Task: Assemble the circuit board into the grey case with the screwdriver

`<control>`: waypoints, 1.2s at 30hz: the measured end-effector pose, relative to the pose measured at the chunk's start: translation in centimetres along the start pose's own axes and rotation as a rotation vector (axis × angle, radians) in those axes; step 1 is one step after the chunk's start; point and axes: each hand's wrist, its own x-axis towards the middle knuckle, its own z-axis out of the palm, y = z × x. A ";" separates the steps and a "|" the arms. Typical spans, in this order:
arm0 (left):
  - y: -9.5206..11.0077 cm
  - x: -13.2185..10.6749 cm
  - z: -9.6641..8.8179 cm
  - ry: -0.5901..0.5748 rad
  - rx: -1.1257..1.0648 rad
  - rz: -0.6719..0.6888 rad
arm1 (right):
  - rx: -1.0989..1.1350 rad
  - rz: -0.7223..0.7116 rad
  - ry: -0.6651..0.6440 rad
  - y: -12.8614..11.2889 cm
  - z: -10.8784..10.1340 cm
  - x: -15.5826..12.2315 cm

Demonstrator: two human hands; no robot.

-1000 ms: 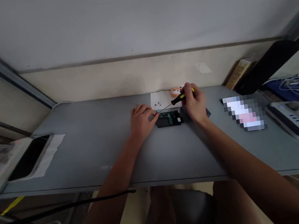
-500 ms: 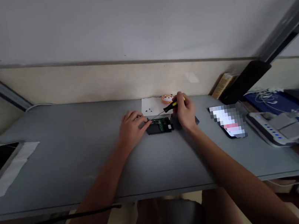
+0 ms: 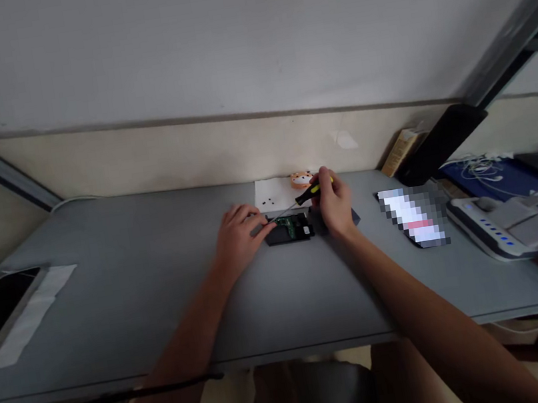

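Note:
A flat black device with a bare green circuit board (image 3: 290,227) lies on the desk. At its left end, my left hand (image 3: 240,236) grips the edge, thumb on the near side and fingers bent over the far side. My right hand (image 3: 334,205) is wrapped round the black and yellow handle of a screwdriver (image 3: 306,194). Its thin shaft slants down leftward to the board's upper left corner, beside my left fingertips. A dark flat piece (image 3: 317,220) lies partly under my right hand. Beyond the device, several tiny dark screws (image 3: 268,201) rest on white paper (image 3: 274,189).
An orange and white animal-faced object (image 3: 301,180) sits by the wall. To the right are a lit phone (image 3: 413,220), a power strip (image 3: 498,228) with plugs and cables, and a long black case (image 3: 442,143). A dark tablet-like object (image 3: 0,312) lies far left.
The view has tilted slightly. Both hands and the screwdriver stay in nearly the same place on the device, with the tip still at its upper left corner.

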 end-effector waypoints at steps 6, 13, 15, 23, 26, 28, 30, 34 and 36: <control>0.0 0.0 -0.1 0.000 0.022 0.013 | -0.025 -0.062 -0.033 -0.4 -0.2 0.0; -0.1 -0.3 0.3 -0.022 -0.081 -0.153 | -0.061 -0.101 -0.001 -0.4 -0.4 0.2; -0.3 -0.4 0.5 -0.033 -0.120 -0.195 | -0.085 -0.092 0.041 0.0 -0.6 0.5; 0.2 -0.6 0.7 -0.249 -0.099 -0.260 | -0.156 -0.053 0.079 1.2 -0.8 1.0; 0.5 -0.5 0.5 -0.303 -0.064 -0.244 | -0.184 -0.067 0.045 1.2 -0.7 0.7; 0.6 -0.5 0.4 -0.316 -0.056 -0.234 | -0.206 -0.089 0.036 1.1 -0.6 0.6; 0.7 -0.5 0.4 -0.326 -0.059 -0.225 | -0.219 -0.104 0.034 1.0 -0.6 0.5; 0.9 -0.4 0.3 -0.347 -0.047 -0.218 | -0.209 -0.095 0.034 0.9 -0.6 0.5; 0.9 -0.4 0.3 -0.353 -0.043 -0.210 | -0.193 -0.092 0.036 0.8 -0.6 0.5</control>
